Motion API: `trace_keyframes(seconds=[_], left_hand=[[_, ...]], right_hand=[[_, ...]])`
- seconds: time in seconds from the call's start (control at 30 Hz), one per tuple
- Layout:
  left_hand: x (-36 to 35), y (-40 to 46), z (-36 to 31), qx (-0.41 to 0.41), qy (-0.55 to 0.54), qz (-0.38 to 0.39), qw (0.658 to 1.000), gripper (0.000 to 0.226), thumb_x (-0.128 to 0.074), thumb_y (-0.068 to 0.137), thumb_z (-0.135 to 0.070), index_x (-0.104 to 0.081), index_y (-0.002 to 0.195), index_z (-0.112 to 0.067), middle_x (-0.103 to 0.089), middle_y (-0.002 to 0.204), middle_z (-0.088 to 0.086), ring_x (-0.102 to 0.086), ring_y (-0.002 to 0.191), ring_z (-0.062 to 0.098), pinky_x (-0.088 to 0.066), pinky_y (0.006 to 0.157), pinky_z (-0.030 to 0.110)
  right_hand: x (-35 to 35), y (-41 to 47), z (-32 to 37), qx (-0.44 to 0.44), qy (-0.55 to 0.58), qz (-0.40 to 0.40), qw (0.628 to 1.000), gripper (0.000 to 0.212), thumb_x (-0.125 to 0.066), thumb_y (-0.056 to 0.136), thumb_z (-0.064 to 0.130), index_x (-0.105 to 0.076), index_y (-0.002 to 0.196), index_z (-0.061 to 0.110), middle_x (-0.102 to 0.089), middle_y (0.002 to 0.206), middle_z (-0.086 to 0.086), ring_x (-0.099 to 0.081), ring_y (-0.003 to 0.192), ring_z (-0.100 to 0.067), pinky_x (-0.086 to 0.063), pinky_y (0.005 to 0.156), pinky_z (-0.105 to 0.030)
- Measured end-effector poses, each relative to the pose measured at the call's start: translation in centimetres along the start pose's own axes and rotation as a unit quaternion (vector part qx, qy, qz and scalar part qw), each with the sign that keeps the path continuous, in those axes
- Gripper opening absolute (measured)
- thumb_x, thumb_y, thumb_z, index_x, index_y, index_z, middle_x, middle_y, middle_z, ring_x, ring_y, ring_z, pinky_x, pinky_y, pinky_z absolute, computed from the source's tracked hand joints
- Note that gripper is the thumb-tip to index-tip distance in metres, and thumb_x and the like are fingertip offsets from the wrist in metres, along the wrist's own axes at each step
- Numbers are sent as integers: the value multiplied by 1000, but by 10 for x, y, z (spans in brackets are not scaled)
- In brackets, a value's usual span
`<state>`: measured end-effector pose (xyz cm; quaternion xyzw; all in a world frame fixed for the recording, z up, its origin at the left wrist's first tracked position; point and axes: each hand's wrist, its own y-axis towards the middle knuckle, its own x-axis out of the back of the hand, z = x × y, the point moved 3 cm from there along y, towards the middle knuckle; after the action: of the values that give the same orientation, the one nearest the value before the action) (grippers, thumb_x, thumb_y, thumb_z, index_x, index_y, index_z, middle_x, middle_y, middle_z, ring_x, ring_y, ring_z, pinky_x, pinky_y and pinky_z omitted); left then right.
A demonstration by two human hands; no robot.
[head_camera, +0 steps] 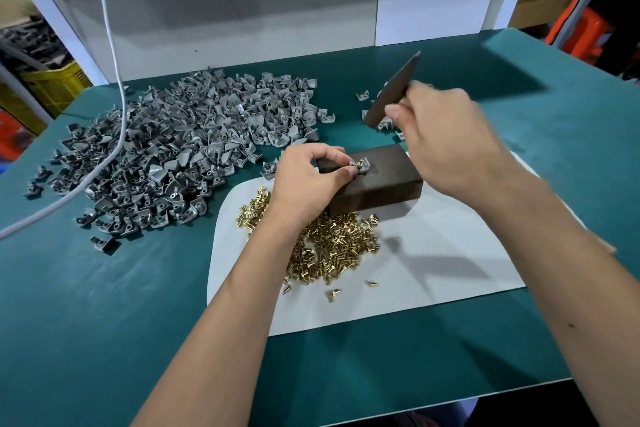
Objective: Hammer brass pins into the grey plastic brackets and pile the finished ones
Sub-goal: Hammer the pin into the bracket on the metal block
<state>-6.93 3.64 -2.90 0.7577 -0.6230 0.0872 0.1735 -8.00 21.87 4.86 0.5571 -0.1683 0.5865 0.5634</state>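
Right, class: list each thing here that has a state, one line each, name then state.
left hand: pinching bracket
right hand: gripping bar
bracket: on block, pin upright
flat bar: raised, tilted
block: lying flat on sheet
brass pins: loose heap
grey brackets: loose heap

Two hands: left hand (308,180), right hand (450,142). One dark block (377,184), bearing one bracket (362,167) with one pin (360,161) in it. One flat bar (393,90). One white sheet (433,253). One cable (114,87). Loose brackets (180,149): one large heap, too many to count. A few more (362,96) near the bar. Loose pins (332,246): one heap, uncountable.
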Motion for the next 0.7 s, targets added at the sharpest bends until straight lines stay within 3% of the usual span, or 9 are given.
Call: trace_keyframes(seconds=[0.07,0.13,0.17,0.27,0.33,0.47,0.53,0.63,0.7], left_hand=[[0,0,2,0,-1,-3,1000,8,-85,80,-11,-80,83,-16,-75,108,-3,-69,100,1,-50,90,17],[0,-1,2,2,3,-6,1000,8,-85,80,-11,-80,83,-16,-74,109,-3,-68,99,-2,-46,81,6],[0,-1,2,3,4,-4,1000,8,-85,80,-11,-80,83,-16,-74,109,-3,-68,99,-2,-46,81,7],[1,-1,0,-3,7,-5,1000,7,-85,80,-13,-80,83,-17,-74,108,-4,-68,102,0,-51,94,24],[1,0,-1,-9,14,-3,1000,7,-85,80,-12,-80,84,-16,-74,106,-4,-68,103,0,-51,97,27],[0,-2,0,-2,6,-5,1000,7,-86,80,-11,-81,83,-15,-74,105,-3,-68,102,0,-51,91,25],[0,-2,0,-4,9,-4,1000,6,-86,80,-14,-81,83,-17,-74,106,-3,-67,103,0,-51,92,26],[1,0,0,-5,22,-7,1000,6,-85,80,-16,-81,84,-19,-74,109,-4,-67,104,0,-48,93,24],[0,0,1,-8,23,-7,1000,7,-85,80,-16,-80,83,-20,-74,110,-3,-67,104,0,-47,91,20]], right_hand=[[-11,-4,6,-1,-29,68,997,25,-42,107,35,-57,108,15,-68,96,-18,-61,87,-43,-43,69,-41],[-18,-5,6,4,-79,160,984,23,-40,108,35,-52,101,18,-68,101,-18,-59,88,-40,-44,73,-41],[-14,-4,6,9,-103,168,980,21,-40,108,37,-49,96,21,-67,102,-16,-57,86,-38,-42,71,-40],[5,4,8,20,-111,75,991,20,-41,106,40,-48,96,24,-67,98,-15,-61,88,-41,-36,67,-38],[6,0,13,14,-64,9,998,23,-42,106,38,-52,102,18,-68,95,-17,-63,87,-45,-38,66,-40],[-15,-6,14,-1,-98,166,981,22,-41,108,35,-51,102,17,-64,94,-13,-58,86,-40,-44,71,-40],[-5,0,12,11,-125,151,981,20,-41,107,37,-48,95,22,-56,87,-8,-52,77,-36,-40,68,-38],[5,4,12,10,-92,29,995,23,-42,106,37,-53,101,19,-64,91,-14,-61,82,-43,-39,66,-39],[-6,0,16,20,-98,51,994,23,-40,107,34,-53,105,14,-65,96,-17,-63,88,-44,-42,67,-41]])
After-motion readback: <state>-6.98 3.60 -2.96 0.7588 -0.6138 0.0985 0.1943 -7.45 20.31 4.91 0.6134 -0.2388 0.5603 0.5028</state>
